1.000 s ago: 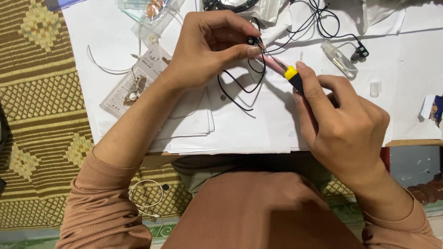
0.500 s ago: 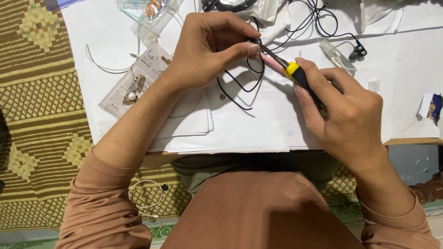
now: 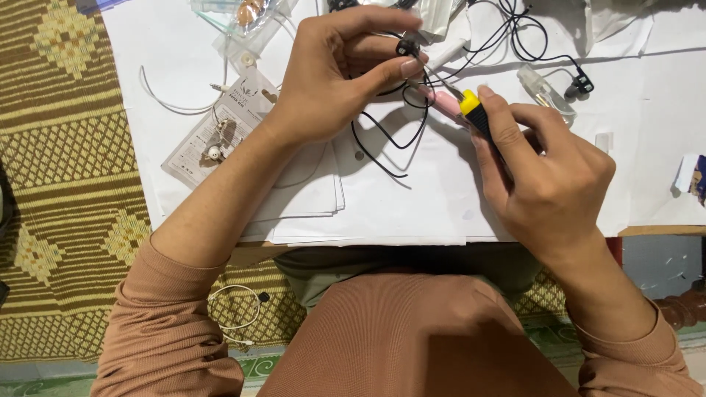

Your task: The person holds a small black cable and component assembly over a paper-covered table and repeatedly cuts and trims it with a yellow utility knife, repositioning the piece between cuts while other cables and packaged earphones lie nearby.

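Observation:
My left hand (image 3: 334,70) pinches a small black earbud (image 3: 406,48) between thumb and fingers above the white paper sheets (image 3: 382,206). Its thin black cable (image 3: 390,140) loops down onto the paper. My right hand (image 3: 548,173) grips a small screwdriver (image 3: 474,116) with a black handle and a yellow collar. The metal tip points up-left and touches the earbud.
A second black earphone with cable (image 3: 577,82) lies at the upper right beside a small clear case (image 3: 543,90). A flat packet with white earbuds (image 3: 217,136) lies left, a clear bag (image 3: 246,18) above it. A patterned woven mat (image 3: 66,184) covers the floor, with a white cable (image 3: 235,316) on it.
Both hands have stayed in nearly the same place. The right hand shifted slightly and the screwdriver tip stays at the earbud.

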